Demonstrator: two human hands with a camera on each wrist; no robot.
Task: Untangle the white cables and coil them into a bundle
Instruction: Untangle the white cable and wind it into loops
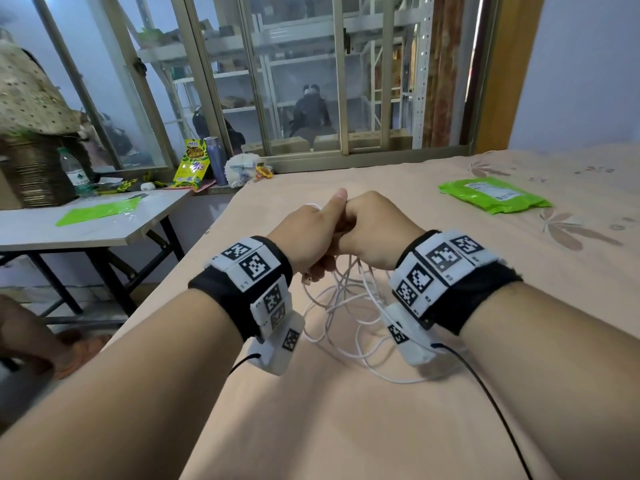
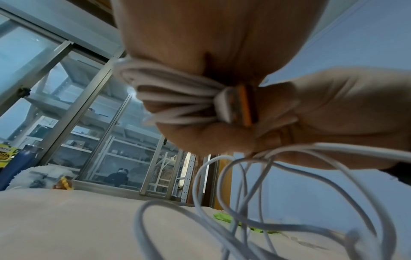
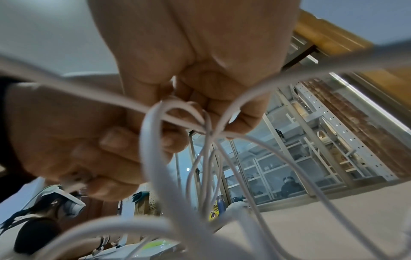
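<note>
Above the peach bed sheet my two hands are pressed together. The left hand grips a small coil of white cable wound round its fingers, with a USB plug with an orange insert at the coil's end. My right hand touches the left one, and its fingers pinch strands of the white cable. From both hands loose tangled cable loops hang down and lie on the sheet between my wrists.
A green package lies on the bed at the far right. Left of the bed stands a folding table with a green sheet, a bottle and packets. Another person's hand is at the left edge. A window runs behind.
</note>
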